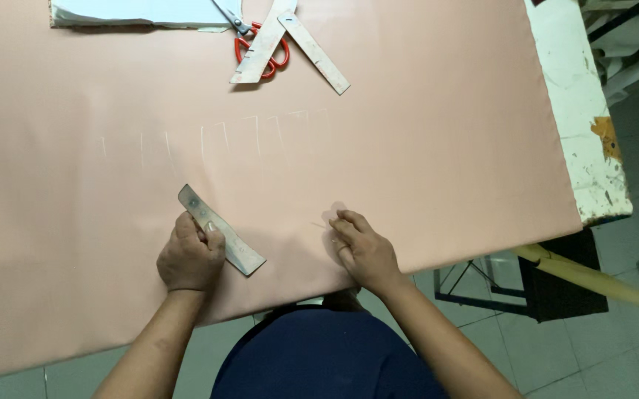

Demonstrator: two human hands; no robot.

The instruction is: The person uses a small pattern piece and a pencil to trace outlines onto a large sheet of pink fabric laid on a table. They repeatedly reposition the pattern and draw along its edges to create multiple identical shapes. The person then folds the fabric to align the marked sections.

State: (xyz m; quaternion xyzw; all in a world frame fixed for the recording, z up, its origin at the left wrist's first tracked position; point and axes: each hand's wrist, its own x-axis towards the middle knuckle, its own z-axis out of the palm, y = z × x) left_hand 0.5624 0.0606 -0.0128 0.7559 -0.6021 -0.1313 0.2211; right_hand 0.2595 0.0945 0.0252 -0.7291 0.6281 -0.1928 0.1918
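A pale pink fabric sheet (378, 148) covers the table, with several short white chalk lines (220, 137) drawn across its middle. My left hand (189, 255) grips a short clear plastic ruler (242, 255) that lies slanted on the cloth near the front edge. To its right, my right hand (360, 247) rests on the fabric with fingers pinched together as if around a small piece of chalk, too small to make out.
At the far edge lie red-handled scissors (264, 48) under two crossed wooden rulers (312, 48), beside a folded pale blue cloth (135, 11). The worn white table edge (585, 133) shows at right. A yellow tube (593, 277) and a dark metal frame stand on the tiled floor.
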